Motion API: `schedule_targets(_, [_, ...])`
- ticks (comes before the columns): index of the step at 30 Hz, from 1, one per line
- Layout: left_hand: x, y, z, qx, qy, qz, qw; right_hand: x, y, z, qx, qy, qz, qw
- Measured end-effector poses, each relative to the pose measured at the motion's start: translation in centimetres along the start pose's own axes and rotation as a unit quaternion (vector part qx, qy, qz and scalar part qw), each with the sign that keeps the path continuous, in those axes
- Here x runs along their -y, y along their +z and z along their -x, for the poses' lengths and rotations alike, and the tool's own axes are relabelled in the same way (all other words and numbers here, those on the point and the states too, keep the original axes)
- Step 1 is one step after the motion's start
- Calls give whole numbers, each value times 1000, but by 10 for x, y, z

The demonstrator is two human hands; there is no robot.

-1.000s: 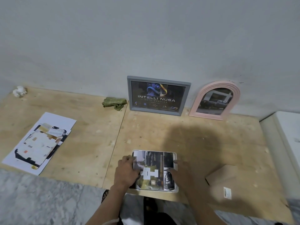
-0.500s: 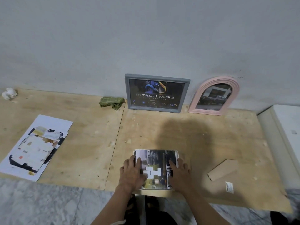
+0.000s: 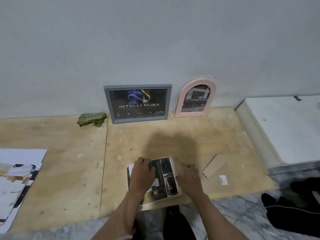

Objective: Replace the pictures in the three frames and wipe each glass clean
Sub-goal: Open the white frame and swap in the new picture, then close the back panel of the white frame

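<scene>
White-rimmed rectangular frame [image 3: 166,177] with a picture collage lies at lower centre, overhanging the plywood tabletop [image 3: 69,170] near its edge. Left hand [image 3: 142,174] presses flat on it; right hand [image 3: 188,177] rests relaxed at its right side, gripping nothing. Uneven pressure could tip it off, or smear the glass.

Both hands flat, palms down: left [image 3: 142,175], right [image 3: 189,177].
</scene>
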State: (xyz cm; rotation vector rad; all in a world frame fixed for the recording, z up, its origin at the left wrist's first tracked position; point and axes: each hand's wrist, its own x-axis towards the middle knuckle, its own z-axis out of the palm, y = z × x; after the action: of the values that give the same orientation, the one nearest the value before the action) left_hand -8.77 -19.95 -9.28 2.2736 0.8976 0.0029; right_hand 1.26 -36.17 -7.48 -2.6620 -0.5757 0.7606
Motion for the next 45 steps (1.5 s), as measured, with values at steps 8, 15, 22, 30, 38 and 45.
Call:
schedule_targets(8, [-94,68,-18,165,-103,117,974,-106,-54,-22,-4,153,-76,985])
schedule_targets(15, [-127,126,-25,180,-195,79,961,-195,-81,-41,20,192,-62,979])
schedule_targets(22, [-117,121,-24,126,-256,207,936,-210,-86,-44,14,256,-237,937])
schedule_targets(30, [-44,38,-24,100,-277,322,900,-124,-75,-43,42,258,-393,881])
schedule_targets(38, [81,-26,17,-18,-335,251,908,-15,26,-59,121,180,-315,924])
schedule_targets(45, [93,-13,32,-11,-308,180,934,-5,43,-32,30,180,-235,955])
